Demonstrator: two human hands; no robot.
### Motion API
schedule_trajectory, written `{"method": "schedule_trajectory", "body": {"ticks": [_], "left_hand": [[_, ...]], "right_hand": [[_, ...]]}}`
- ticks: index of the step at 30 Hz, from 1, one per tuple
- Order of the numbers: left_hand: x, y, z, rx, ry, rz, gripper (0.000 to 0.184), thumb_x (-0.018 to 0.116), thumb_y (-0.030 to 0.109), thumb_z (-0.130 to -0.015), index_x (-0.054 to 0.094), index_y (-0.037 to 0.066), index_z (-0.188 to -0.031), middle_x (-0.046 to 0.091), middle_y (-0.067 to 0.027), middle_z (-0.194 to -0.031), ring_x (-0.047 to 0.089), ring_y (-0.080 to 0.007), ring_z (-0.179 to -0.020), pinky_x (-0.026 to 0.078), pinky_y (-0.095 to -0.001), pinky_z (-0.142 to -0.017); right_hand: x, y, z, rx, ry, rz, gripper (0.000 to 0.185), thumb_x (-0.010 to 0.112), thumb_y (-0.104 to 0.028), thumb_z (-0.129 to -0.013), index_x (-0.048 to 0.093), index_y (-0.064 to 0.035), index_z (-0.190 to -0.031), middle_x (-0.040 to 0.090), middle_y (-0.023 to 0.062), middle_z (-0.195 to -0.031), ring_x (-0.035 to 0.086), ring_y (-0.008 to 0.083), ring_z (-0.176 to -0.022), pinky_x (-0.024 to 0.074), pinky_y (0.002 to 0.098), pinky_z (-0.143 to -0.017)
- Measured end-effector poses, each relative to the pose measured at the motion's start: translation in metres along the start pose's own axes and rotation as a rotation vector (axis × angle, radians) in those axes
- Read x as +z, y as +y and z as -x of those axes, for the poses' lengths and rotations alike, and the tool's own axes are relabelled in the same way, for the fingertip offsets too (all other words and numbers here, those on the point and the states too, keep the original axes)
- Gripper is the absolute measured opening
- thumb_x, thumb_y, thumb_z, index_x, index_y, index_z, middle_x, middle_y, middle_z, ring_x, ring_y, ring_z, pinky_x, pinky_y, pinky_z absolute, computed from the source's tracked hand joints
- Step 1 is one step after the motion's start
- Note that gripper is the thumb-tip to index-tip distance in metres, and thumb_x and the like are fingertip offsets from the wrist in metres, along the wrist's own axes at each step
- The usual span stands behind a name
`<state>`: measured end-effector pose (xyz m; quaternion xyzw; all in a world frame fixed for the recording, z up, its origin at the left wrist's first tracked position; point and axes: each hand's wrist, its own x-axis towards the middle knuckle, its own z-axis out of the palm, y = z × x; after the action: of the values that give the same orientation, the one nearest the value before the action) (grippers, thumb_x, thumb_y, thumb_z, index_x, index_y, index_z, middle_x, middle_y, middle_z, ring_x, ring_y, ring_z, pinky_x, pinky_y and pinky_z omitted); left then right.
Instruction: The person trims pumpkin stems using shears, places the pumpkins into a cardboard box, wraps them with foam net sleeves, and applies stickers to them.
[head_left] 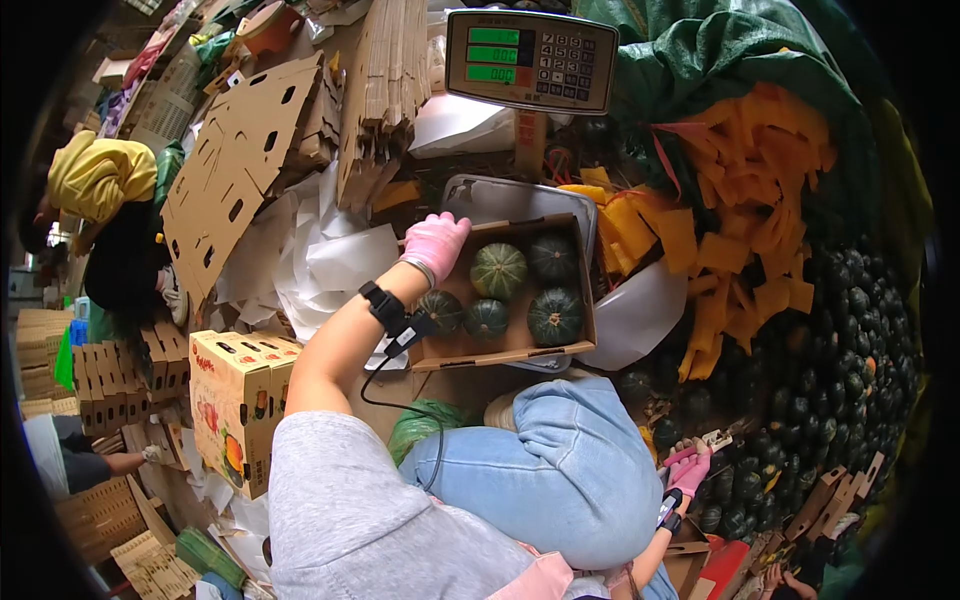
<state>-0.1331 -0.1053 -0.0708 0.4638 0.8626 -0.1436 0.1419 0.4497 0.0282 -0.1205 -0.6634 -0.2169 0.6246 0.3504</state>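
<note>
A shallow cardboard box (515, 360) holds several round dark green squashes (554, 317), one of them a lighter striped green (498, 271). It rests on the grey tray of a weighing scale (480, 190). My left hand (437, 245), in a pink glove, is closed on the box's upper left corner; its fingertips are partly hidden. Low on the right, my right hand (690, 467), also gloved in pink, is closed around the reddish handle of a small metal-headed tool that looks like clippers (716, 439). It is beside the big squash pile (800, 420).
The scale's green-lit display (530, 60) stands behind the box. Orange foam sheets (760, 200) spill from a green sheet (720, 50). Flat cardboard (240, 170), white paper (330, 250) and a printed carton (240, 400) lie leftward. A person in yellow (105, 175) bends at far left.
</note>
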Motion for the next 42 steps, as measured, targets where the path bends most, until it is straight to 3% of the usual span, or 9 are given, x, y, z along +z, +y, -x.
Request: {"method": "schedule_trajectory", "body": {"ticks": [8, 10, 12, 20, 26, 31, 35, 38, 42], "left_hand": [[-0.075, 0.050, -0.121, 0.237, -0.383, -0.094, 0.043, 0.059, 0.003, -0.076, 0.063, 0.011, -0.118, 0.064, -0.0175, -0.113, 0.064, -0.0324, -0.101, 0.053, -0.0405, -0.081], [-0.086, 0.072, -0.160, 0.415, -0.104, 0.199, 0.042, 0.057, 0.003, -0.077, 0.061, 0.005, -0.118, 0.063, -0.0194, -0.114, 0.060, -0.0347, -0.107, 0.050, -0.0400, -0.087], [-0.084, 0.101, -0.208, 0.245, 0.054, 0.547, 0.042, 0.057, 0.006, -0.078, 0.059, 0.006, -0.120, 0.061, -0.0206, -0.116, 0.057, -0.0368, -0.111, 0.048, -0.0391, -0.092], [-0.031, 0.160, -0.343, -0.128, 0.119, 0.439, 0.045, 0.070, 0.017, -0.070, 0.063, 0.009, -0.114, 0.062, -0.0178, -0.113, 0.062, -0.0336, -0.103, 0.051, -0.0413, -0.086], [-0.015, 0.142, -0.350, 0.031, 0.103, 0.212, 0.050, 0.070, 0.024, -0.067, 0.061, 0.013, -0.116, 0.063, -0.0165, -0.109, 0.062, -0.0340, -0.101, 0.051, -0.0415, -0.085], [-0.031, 0.158, -0.311, 0.339, 0.160, 0.034, 0.055, 0.070, 0.030, -0.065, 0.059, 0.017, -0.118, 0.063, -0.0154, -0.106, 0.062, -0.0344, -0.100, 0.050, -0.0416, -0.085], [-0.070, 0.164, -0.214, 0.645, 0.207, 0.032, 0.058, 0.070, 0.035, -0.064, 0.057, 0.020, -0.119, 0.064, -0.0146, -0.104, 0.061, -0.0346, -0.099, 0.050, -0.0418, -0.084], [-0.110, 0.127, -0.104, 0.478, 0.003, 0.323, 0.071, 0.073, 0.036, -0.063, 0.048, 0.011, -0.125, 0.052, -0.0199, -0.114, 0.054, -0.0363, -0.107, 0.046, -0.0412, -0.093], [-0.095, 0.037, 0.011, 0.039, -0.327, 1.739, 0.068, 0.065, 0.031, -0.070, 0.040, 0.008, -0.129, 0.050, -0.0170, -0.124, 0.054, -0.0293, -0.111, 0.047, -0.0391, -0.091]], "right_hand": [[0.000, 0.001, -0.002, 0.062, 0.025, -0.008, 0.027, 0.063, -0.027, -0.082, 0.056, -0.0107, -0.103, 0.059, 0.0018, -0.089, 0.056, 0.0174, -0.083, 0.0445, 0.0342, -0.081], [0.005, 0.002, 0.001, 0.055, 0.047, 0.003, 0.025, 0.063, -0.025, -0.083, 0.057, -0.0101, -0.101, 0.059, 0.0022, -0.089, 0.056, 0.0174, -0.082, 0.0457, 0.0333, -0.078], [0.002, 0.005, -0.006, 0.079, 0.089, 0.005, 0.026, 0.064, -0.025, -0.081, 0.057, -0.0105, -0.102, 0.059, 0.0031, -0.090, 0.057, 0.0181, -0.083, 0.0465, 0.0334, -0.078], [-0.021, -0.009, -0.011, 0.062, 0.144, 0.077, 0.035, 0.063, -0.018, -0.079, 0.054, -0.0035, -0.110, 0.059, 0.0066, -0.094, 0.058, 0.0187, -0.083, 0.0489, 0.0308, -0.076], [-0.028, -0.002, -0.013, 0.092, 0.256, 0.215, 0.039, 0.063, -0.017, -0.079, 0.053, -0.0021, -0.114, 0.058, 0.0061, -0.100, 0.056, 0.0177, -0.088, 0.0444, 0.0277, -0.080], [0.010, 0.004, -0.044, -0.216, 0.474, 1.159, 0.056, 0.076, -0.026, -0.074, 0.050, 0.0048, -0.114, 0.056, 0.0184, -0.108, 0.053, 0.0342, -0.103, 0.0402, 0.0403, -0.092], [0.011, 0.037, -0.081, -0.100, 0.629, 1.093, 0.063, 0.075, -0.035, -0.074, 0.052, 0.0068, -0.115, 0.057, 0.0236, -0.116, 0.053, 0.0387, -0.110, 0.0400, 0.0414, -0.095], [0.011, 0.041, -0.084, -0.113, 0.636, 1.161, 0.072, 0.074, -0.044, -0.073, 0.052, 0.0073, -0.118, 0.056, 0.0242, -0.117, 0.054, 0.0379, -0.109, 0.0396, 0.0431, -0.096], [0.029, 0.024, -0.081, 0.143, 0.510, 0.716, 0.064, 0.074, -0.035, -0.072, 0.053, 0.0100, -0.113, 0.062, 0.0200, -0.090, 0.062, 0.0293, -0.059, 0.0521, 0.0357, -0.054]]}}
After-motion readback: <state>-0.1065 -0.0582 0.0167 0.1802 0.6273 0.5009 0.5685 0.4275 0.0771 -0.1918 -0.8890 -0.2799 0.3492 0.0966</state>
